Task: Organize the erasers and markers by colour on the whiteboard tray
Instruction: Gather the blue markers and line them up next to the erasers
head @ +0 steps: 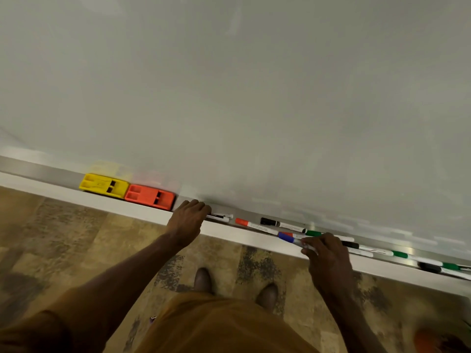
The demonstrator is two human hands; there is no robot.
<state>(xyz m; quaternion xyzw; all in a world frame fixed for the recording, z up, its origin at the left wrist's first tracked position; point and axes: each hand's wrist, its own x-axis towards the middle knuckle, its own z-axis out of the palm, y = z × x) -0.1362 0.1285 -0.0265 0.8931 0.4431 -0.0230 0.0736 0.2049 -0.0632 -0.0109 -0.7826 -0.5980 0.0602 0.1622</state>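
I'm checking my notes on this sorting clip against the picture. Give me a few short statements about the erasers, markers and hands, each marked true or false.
1. The yellow plastic eraser sits left of the orange plastic eraser, touching it. True.
2. The right hand holds a green-capped marker. False: it grips the blue-capped marker.
3. The left hand rests at the white whiteboard tray, on white markers with black print. True.
4. Both erasers lie on the floor. False: they sit on the tray.

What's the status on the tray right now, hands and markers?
Left hand closed on a marker beside the orange eraser. Right hand pinching the blue-capped marker. Remaining markers mixed, colours unsorted. Nothing blocking.
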